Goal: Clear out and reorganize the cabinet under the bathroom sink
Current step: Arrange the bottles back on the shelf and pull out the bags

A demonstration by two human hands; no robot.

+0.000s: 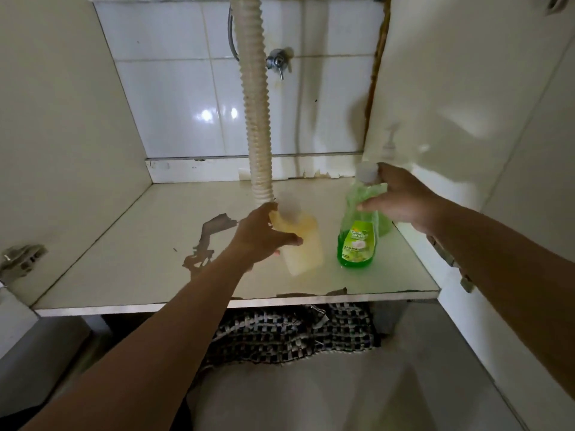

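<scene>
Left hand (264,231) grasping blurred yellow bottle (303,244) mid cabinet floor (124,244), beside drain hose (256,119). Right hand (401,200) gripping neck of green bottle (357,241), base on floor, right side.

Two bottles stand in the cabinet: one yellow bottle (303,244) at about 6 o'clock of the one corrugated drain hose (253,98), one green bottle (357,237) at 3 o'clock of the yellow. One wall valve (277,62). Two hands: left hand (261,234), right hand (401,200).
</scene>
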